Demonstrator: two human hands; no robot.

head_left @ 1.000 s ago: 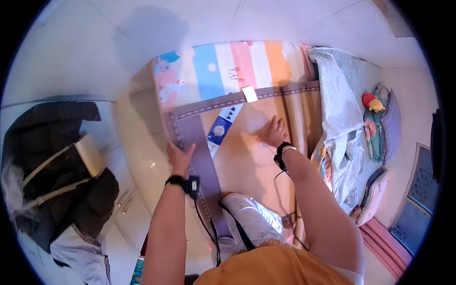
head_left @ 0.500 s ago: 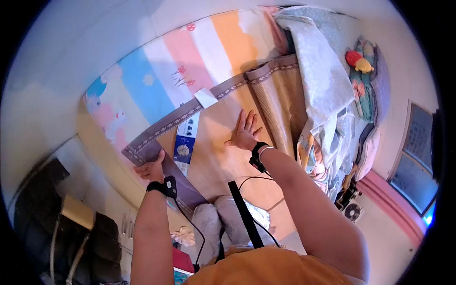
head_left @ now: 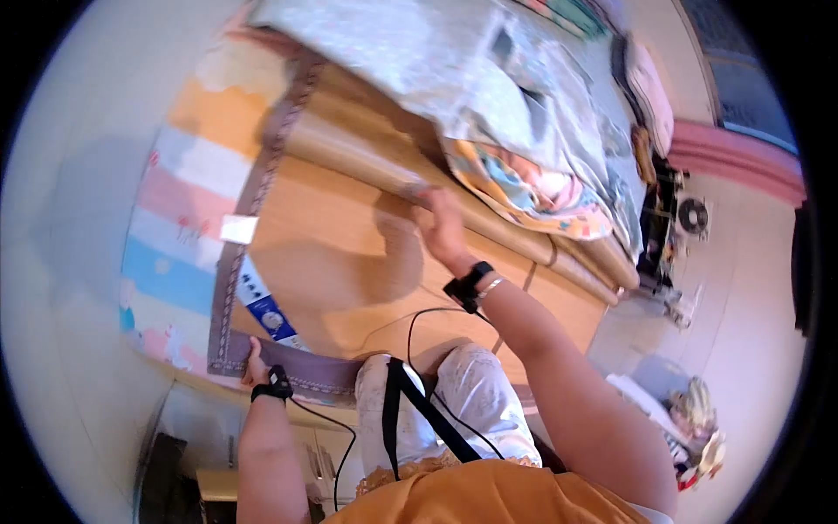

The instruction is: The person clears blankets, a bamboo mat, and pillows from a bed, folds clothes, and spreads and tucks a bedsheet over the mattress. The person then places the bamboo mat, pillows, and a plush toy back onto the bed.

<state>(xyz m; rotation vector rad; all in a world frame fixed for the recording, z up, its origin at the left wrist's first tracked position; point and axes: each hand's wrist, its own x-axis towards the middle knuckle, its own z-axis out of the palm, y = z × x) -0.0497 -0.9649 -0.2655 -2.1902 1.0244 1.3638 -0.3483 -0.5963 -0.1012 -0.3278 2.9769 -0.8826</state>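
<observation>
A tan woven sleeping mat (head_left: 323, 236) with a brown patterned border lies partly unrolled on the bed. Its far side is still a long roll (head_left: 375, 162). My left hand (head_left: 254, 365) is at the mat's near left corner, thumb on the border and the other fingers mostly hidden at the edge; it appears to grip it. Blurred by motion, my right hand (head_left: 443, 229) reaches to the roll, fingers stretched towards its side. A blue and white printed label (head_left: 266, 307) lies on the mat near the left border, and a white tag (head_left: 238, 229) sits on that border.
A striped, colourful bed sheet (head_left: 183, 183) shows beyond the border. A crumpled pale blanket (head_left: 410, 61) and patterned bedding (head_left: 515, 188) cover the roll's far side. A black cable (head_left: 415, 336) runs across my lap. A small fan (head_left: 692, 216) stands past the bed's end.
My view has turned and shifted towards the roll. My right hand has moved from the flat mat to the roll's side. My left hand stays at the mat's corner.
</observation>
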